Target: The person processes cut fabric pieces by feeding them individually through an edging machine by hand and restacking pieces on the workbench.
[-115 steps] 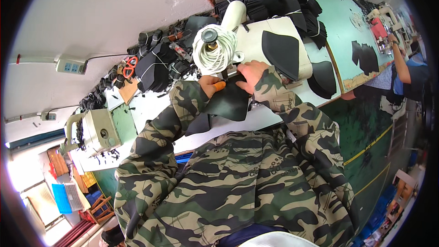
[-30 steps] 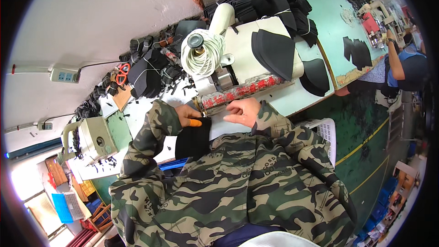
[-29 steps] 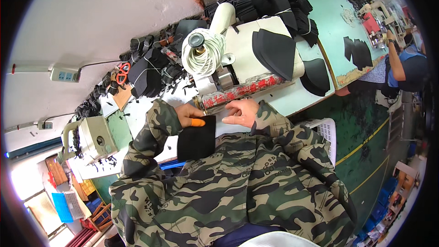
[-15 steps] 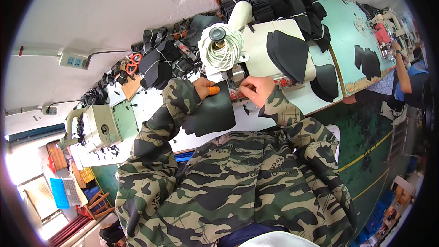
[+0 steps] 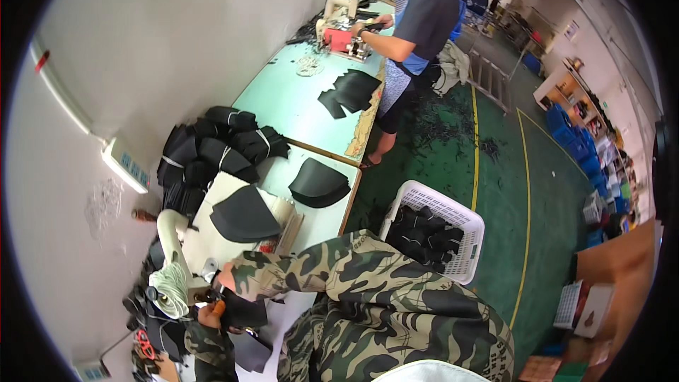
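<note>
I see the black piece [image 5: 247,313] at near left beside the machine [image 5: 171,235], the left hand [image 5: 210,315] at its edge, probably steadying it. Whether either hand's fingers pinch, I cannot tell; the right hand's [image 5: 225,279] are mostly hidden.

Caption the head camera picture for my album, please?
Left hand and right hand at a cream machine, with a black sheet.

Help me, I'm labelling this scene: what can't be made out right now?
All in the head view:
Right hand: its grip, largely hidden by the camouflage sleeve.
Black piece: the part behind the left hand.
White basket: its floor, covered by black bundles.
Lower wall socket: cut off by the bottom edge.
</note>
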The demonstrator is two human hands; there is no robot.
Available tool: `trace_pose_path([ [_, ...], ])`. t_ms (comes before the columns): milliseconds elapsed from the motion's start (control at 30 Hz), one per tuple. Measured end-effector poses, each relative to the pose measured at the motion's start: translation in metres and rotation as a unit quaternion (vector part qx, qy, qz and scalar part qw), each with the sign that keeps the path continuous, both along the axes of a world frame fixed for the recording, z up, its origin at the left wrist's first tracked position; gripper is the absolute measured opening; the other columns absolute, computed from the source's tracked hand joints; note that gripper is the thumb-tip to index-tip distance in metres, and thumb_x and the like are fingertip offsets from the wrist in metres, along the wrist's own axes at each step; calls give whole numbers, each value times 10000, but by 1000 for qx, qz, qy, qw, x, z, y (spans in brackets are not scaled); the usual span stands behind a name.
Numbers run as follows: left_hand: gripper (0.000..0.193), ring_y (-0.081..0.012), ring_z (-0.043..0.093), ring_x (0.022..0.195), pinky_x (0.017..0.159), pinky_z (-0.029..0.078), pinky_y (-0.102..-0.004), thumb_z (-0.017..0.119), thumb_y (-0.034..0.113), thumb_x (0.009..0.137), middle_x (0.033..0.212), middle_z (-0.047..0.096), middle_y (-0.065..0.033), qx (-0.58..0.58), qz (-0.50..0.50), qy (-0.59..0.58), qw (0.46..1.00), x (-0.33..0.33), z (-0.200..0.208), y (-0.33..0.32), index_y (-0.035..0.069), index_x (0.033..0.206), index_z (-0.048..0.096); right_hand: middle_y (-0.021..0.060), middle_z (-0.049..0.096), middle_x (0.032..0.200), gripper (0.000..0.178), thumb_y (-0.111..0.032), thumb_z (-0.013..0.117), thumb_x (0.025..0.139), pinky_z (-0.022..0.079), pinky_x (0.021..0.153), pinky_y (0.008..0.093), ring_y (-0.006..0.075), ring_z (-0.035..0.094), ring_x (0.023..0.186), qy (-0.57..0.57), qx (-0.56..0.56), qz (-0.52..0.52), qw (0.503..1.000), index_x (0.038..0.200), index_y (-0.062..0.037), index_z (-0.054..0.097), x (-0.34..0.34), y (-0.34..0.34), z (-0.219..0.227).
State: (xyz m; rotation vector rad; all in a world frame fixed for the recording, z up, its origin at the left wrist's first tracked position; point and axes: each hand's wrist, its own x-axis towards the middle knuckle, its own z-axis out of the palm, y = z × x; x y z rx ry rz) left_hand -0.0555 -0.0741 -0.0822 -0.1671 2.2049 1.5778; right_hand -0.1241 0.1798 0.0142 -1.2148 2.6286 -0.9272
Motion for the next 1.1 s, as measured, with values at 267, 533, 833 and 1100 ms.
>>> trace_pose_path([
  [267, 267, -212, 490, 326, 314, 414, -309, 450, 228, 900, 499, 536, -119, 69, -14, -206, 976, -15, 79, 8, 6, 783, 543, 166, 575, 710, 176, -192, 574, 651, 454, 631, 415, 345, 572, 706, -165, -45, 40, 985, 723, -32, 580, -4, 35, -13],
  [533, 308, -347, 596, 763, 667, 457, -447, 578, 345, 796, 751, 598, -187, -472, -231, -186, 830, 54, 7, -48, 61, 905, 532, 92, 553, 787, 155, -100, 584, 703, 443, 624, 373, 261, 538, 766, 161, -58, -168, 971, 854, -61, 579, -55, 85, 38],
  [833, 283, -295, 587, 841, 732, 442, -414, 549, 282, 834, 874, 593, -168, -464, -126, -82, 873, 76, 92, 10, 49, 994, 539, 112, 617, 788, 248, -188, 656, 748, 485, 590, 296, 201, 614, 666, -280, -84, 59, 955, 928, -27, 600, 31, 24, 10],
  [1100, 225, -74, 509, 632, 603, 433, -258, 531, 198, 869, 687, 591, -32, -12, -112, 10, 994, 43, 119, 41, 11, 980, 590, 126, 627, 670, 309, -293, 618, 783, 475, 586, 321, 203, 624, 630, -517, -33, 56, 854, 829, 13, 606, 41, -1, 0],
])
